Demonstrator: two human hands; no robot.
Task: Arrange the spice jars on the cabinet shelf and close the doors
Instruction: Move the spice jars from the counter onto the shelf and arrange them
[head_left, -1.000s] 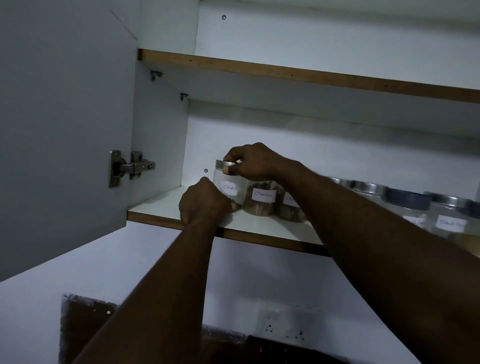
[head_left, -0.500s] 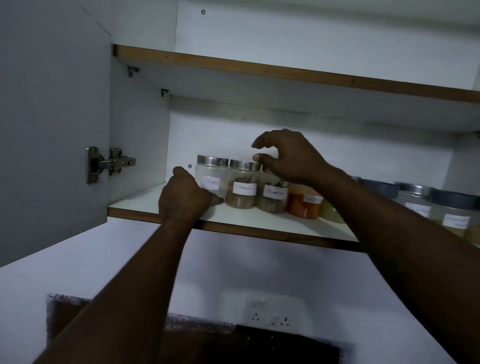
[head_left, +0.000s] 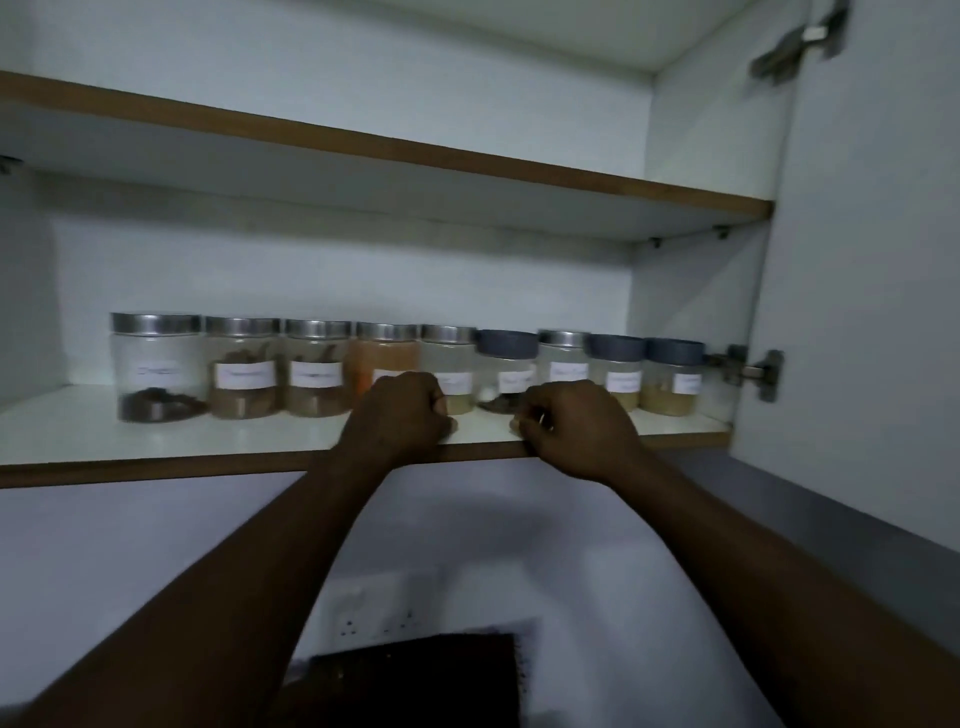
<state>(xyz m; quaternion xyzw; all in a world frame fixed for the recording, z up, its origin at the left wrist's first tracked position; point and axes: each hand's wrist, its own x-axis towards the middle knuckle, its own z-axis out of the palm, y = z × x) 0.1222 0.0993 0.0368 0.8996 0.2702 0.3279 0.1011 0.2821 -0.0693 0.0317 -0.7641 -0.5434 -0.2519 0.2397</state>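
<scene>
Several labelled spice jars stand side by side along the lower cabinet shelf (head_left: 156, 465), from the leftmost silver-lidded jar (head_left: 156, 366) to the rightmost blue-lidded jar (head_left: 674, 382). The orange spice jar (head_left: 387, 353) sits mid-row. My left hand (head_left: 405, 413) rests on the shelf's front edge just before the middle jars, its fingers curled with nothing in them. My right hand (head_left: 571, 428) lies beside it on the same edge, also curled and empty. Both hands hide the lower parts of the jars behind them.
The right cabinet door (head_left: 857, 260) stands open, with its hinge (head_left: 753, 371) next to the last jar. An upper shelf (head_left: 363, 148) runs above. Below are a wall socket plate (head_left: 379, 618) and a dark notebook (head_left: 415, 680).
The view swung right along the shelf. My right hand let go of the jars at the left, and both hands moved to the shelf's front edge near the middle.
</scene>
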